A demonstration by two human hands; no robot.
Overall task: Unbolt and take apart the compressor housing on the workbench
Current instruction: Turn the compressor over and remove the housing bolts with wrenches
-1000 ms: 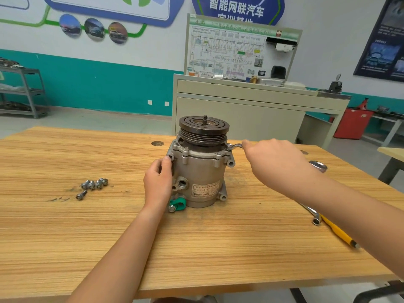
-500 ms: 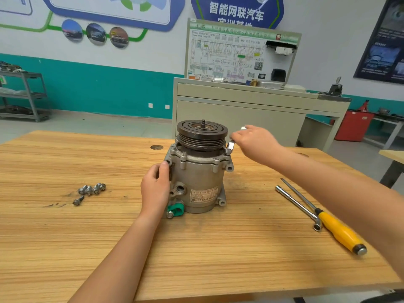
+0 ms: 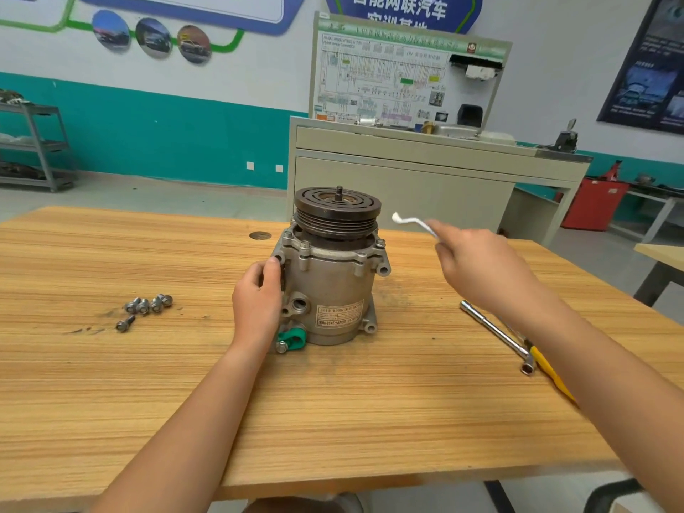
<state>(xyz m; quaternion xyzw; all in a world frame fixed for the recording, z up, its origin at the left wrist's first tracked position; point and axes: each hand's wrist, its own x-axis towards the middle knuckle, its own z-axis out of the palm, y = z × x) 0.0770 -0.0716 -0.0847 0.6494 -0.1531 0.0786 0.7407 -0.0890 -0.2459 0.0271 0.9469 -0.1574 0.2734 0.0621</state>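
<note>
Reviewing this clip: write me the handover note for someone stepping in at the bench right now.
Left hand: grips the left side of the compressor housing, which stands upright on the workbench, pulley up.
Right hand: holds a small wrench in the air to the right of the pulley, clear of the housing; the wrench is blurred.
Done: five loose bolts lie on the bench to the left.
Left: flange bolts remain seated around the housing's top; the housing is not yet apart.
Spare tools: a socket wrench and a yellow-handled tool lie at the right.
</note>
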